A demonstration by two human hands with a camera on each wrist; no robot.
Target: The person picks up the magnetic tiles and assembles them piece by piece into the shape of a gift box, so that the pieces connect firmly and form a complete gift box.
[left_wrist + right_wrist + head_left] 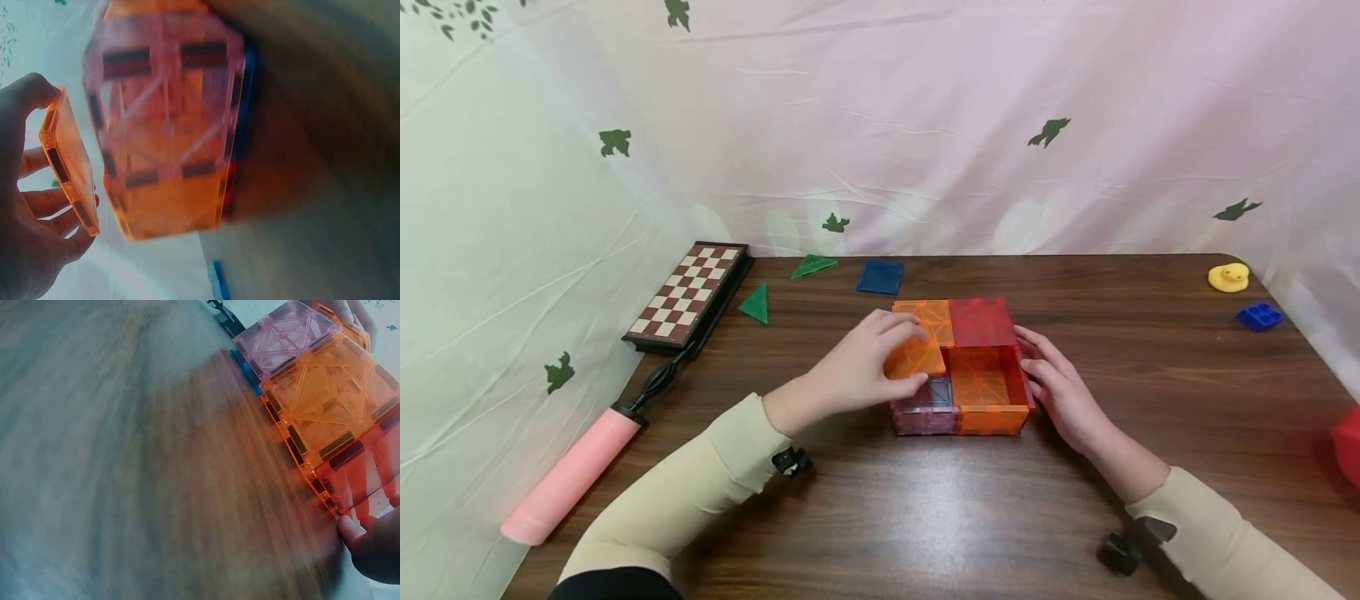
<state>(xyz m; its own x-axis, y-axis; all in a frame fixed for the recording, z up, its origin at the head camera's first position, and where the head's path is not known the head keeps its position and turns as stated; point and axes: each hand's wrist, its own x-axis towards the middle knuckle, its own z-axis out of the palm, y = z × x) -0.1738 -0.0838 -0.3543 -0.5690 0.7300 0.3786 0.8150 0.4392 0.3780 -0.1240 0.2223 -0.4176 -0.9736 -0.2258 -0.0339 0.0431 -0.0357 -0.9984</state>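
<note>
With its fingers and thumb curled to the edges, the left hand [859, 368] pinches an orange tile [919, 358] tilted over the front-left part of a box of translucent tiles [992, 420] on the desk [820, 533]. The right hand [1066, 398], loosely bent and gripping nothing, touches the box's red right side [1019, 382], while a blue square tile [880, 277] lies just behind the box, near its back-left corner.
</note>
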